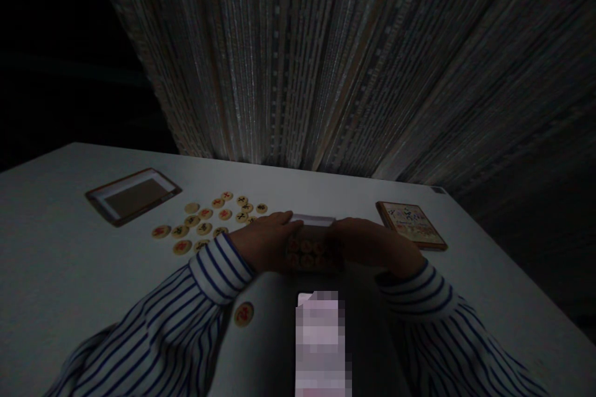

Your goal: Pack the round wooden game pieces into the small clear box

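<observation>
My left hand (265,240) and my right hand (372,243) are closed around the two sides of a small box (313,221) in front of me. Round xiangqi pieces (306,247) lie in rows inside the box, in deep shadow. To the left of my left hand, several loose xiangqi pieces (205,227) with red or dark characters are scattered on the white table (326,189). A single red-marked piece (244,314) sits nearer to me, below my left wrist. The fingertips of my right hand are hard to make out in the dim light.
At the back left lies a shallow brown-rimmed tray (135,195). A flat case with a printed cover (412,224) rests on the right. A bright, pixelated rectangle (320,341) is at the bottom middle. Striped curtains (288,74) hang behind the table's far edge.
</observation>
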{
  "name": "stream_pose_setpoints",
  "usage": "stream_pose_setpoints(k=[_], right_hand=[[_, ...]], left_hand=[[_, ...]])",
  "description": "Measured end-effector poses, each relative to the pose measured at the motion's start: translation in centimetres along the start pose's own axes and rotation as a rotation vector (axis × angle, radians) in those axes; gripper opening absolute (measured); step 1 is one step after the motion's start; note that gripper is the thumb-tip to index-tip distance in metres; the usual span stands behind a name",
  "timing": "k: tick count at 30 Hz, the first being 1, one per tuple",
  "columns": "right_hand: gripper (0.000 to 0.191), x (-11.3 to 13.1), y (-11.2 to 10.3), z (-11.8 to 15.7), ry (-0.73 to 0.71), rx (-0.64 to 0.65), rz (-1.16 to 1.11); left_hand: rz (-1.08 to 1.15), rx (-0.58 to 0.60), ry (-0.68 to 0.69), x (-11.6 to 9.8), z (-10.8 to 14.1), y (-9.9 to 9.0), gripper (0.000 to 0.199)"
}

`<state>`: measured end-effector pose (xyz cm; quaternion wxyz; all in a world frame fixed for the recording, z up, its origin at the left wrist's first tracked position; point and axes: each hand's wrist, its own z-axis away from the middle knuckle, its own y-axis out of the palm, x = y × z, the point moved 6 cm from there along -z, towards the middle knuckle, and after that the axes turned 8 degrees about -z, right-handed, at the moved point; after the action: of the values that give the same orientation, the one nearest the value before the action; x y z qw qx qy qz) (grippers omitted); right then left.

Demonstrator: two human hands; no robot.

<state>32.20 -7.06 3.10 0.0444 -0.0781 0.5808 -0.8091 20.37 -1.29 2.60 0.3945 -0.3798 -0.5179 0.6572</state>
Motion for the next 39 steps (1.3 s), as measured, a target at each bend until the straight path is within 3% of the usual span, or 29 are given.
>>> stream_pose_setpoints(k=[7,14,39], right_hand=[[0.027,0.08,-0.34,0.26,0.051,0.032,-0.013],[0.027,0.09,-0.3,0.33,-0.004,-0.027,-0.004],[0.027,0.94,-0.18,0.13,-0.074,-0.049,0.021]], left_hand=[[-0.015,0.001,0.012,-0.09,-0.17,0.12,0.087],[-0.006,0.004,0.025,-0.1,-0.02,0.05,0.086],[-0.014,0.015,0.021,-0.24,0.0,-0.3,0.083]])
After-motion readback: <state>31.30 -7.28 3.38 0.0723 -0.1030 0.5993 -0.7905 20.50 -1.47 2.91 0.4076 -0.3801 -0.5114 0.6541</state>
